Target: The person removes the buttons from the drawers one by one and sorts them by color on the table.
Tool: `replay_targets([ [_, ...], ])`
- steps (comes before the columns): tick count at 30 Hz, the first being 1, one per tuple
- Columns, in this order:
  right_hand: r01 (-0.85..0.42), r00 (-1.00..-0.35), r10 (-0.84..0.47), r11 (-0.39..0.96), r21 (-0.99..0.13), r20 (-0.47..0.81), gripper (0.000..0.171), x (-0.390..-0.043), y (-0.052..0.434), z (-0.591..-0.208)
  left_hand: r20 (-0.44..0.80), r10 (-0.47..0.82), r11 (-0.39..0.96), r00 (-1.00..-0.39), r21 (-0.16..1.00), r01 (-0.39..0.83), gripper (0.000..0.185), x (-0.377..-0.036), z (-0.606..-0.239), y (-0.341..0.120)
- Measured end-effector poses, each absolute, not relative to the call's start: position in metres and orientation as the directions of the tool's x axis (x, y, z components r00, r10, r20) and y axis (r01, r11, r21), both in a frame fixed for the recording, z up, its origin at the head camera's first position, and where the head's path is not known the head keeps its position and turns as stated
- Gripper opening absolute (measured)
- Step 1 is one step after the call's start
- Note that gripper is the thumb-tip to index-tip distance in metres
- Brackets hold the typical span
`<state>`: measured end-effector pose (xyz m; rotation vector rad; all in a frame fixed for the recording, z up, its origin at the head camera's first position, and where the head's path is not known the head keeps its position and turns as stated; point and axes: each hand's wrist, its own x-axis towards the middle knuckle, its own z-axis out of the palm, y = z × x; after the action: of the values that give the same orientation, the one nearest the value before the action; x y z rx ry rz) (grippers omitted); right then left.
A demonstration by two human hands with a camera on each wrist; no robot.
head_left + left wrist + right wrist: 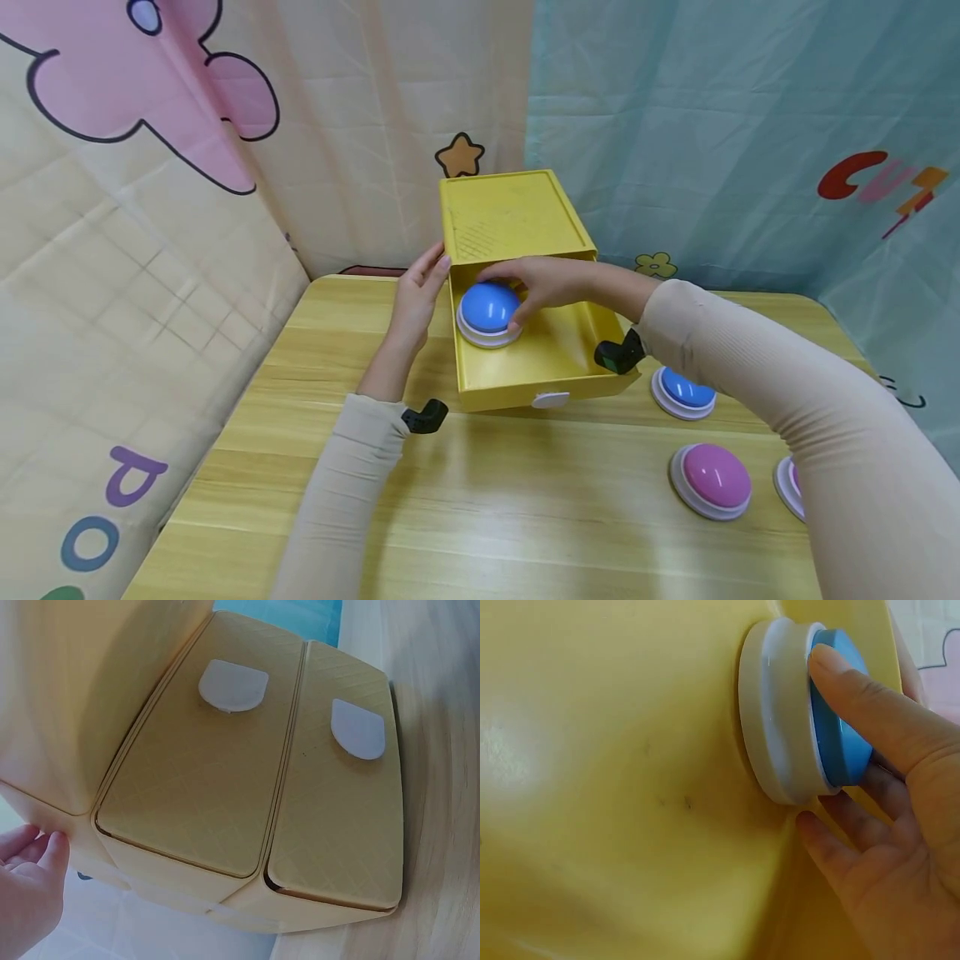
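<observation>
A yellow drawer cabinet (pixel 517 218) stands at the back of the table with its top drawer (pixel 558 354) pulled out. Inside the drawer's left part sits a blue dome push button (pixel 491 306) on a round white base. My right hand (pixel 551 283) reaches in over the drawer and grips this button, thumb on one side and fingers round the other. In the right wrist view, the thumb lies on the edge of the blue dome (pixel 844 742). My left hand (pixel 417 298) touches the cabinet's left side near its front edge, fingertips against the wall (pixel 60 806).
Two lower drawers (pixel 195 757) with white tab handles are closed. On the table (pixel 487 500), right of the cabinet, lie another blue button (pixel 686 390), a pink button (pixel 716 477) and a second pink one (pixel 787 489), partly hidden by the right sleeve. Printed curtains (pixel 375 125) hang behind.
</observation>
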<state>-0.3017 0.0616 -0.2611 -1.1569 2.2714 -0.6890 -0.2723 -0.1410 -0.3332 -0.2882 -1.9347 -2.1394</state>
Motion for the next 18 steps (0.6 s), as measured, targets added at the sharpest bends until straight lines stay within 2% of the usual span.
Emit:
replay_targets([
  [9, -0.618, -0.513, -0.834, 0.524, -0.586, -0.204, 0.063, -0.298, 0.060, -0.253, 0.292, -0.052, -0.089, -0.955, 0.951, 0.296, 0.048, -0.272, -0.333, -0.139],
  [14, -0.607, -0.521, -0.812, 0.570, -0.554, -0.264, 0.071, -0.293, 0.056, -0.249, 0.287, -0.061, -0.096, -0.956, 0.952, 0.292, 0.048, -0.271, -0.332, -0.140],
  [18, -0.618, -0.512, -0.823, 0.553, -0.559, -0.247, 0.071, -0.290, 0.057, -0.250, 0.286, -0.057, -0.089, -0.957, 0.953, 0.290, 0.048, -0.271, -0.332, -0.139],
])
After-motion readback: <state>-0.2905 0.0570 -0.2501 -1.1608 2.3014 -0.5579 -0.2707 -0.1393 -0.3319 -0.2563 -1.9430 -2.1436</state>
